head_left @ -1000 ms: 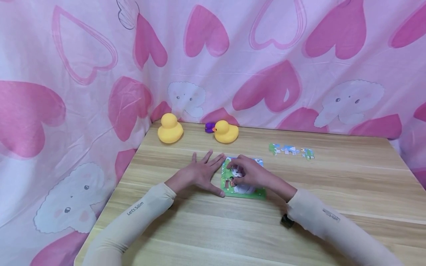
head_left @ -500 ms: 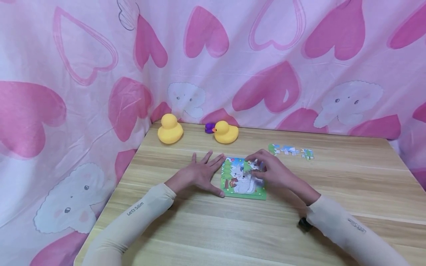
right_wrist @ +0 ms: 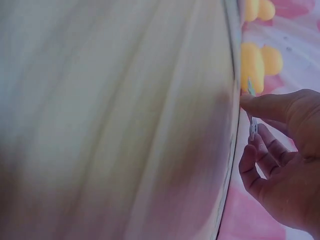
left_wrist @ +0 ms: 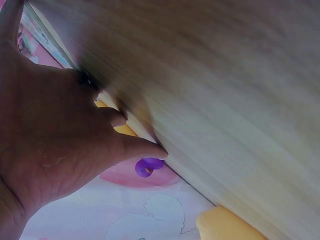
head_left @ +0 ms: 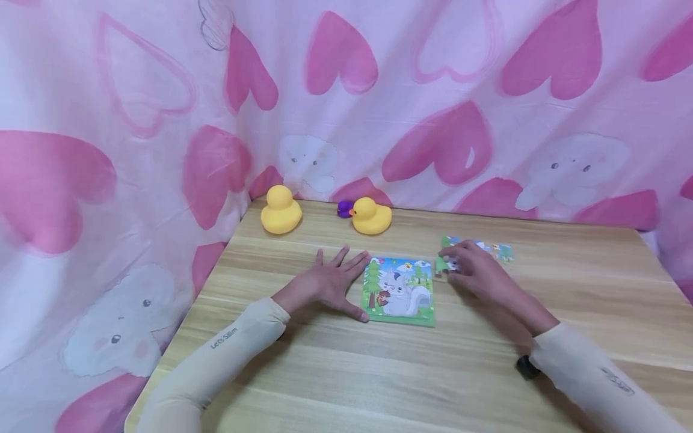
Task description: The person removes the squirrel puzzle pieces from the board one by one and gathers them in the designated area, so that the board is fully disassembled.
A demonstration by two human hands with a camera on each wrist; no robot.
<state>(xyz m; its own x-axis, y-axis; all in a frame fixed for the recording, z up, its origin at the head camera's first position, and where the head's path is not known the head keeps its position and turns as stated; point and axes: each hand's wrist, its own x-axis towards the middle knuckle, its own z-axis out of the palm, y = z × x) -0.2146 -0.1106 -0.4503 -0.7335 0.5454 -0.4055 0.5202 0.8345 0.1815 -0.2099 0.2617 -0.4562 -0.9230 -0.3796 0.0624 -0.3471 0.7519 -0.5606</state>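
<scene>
A square jigsaw puzzle [head_left: 397,304], printed with a white squirrel holding a nut among green trees, lies flat on the table. My left hand [head_left: 329,284] rests on the table with fingers spread, fingertips and thumb right at the puzzle's left edge. To the right of the puzzle, my right hand [head_left: 479,273] pinches a small jigsaw piece [head_left: 445,264] close over the tabletop. In the right wrist view that piece [right_wrist: 253,127] shows thin and edge-on between thumb and fingers. Loose jigsaw pieces [head_left: 505,252] lie just behind the right hand, which partly covers them.
Along the back of the wooden table [head_left: 346,373] stand a yellow rubber duck [head_left: 281,211], a second yellow duck [head_left: 371,216] and a small purple duck [head_left: 344,208]. A pink curtain with hearts [head_left: 341,54] hangs behind and at the left.
My right hand has lifted the piece off the puzzle and carried it right, beside the loose pieces. The full squirrel picture now shows. My left hand has stayed in place.
</scene>
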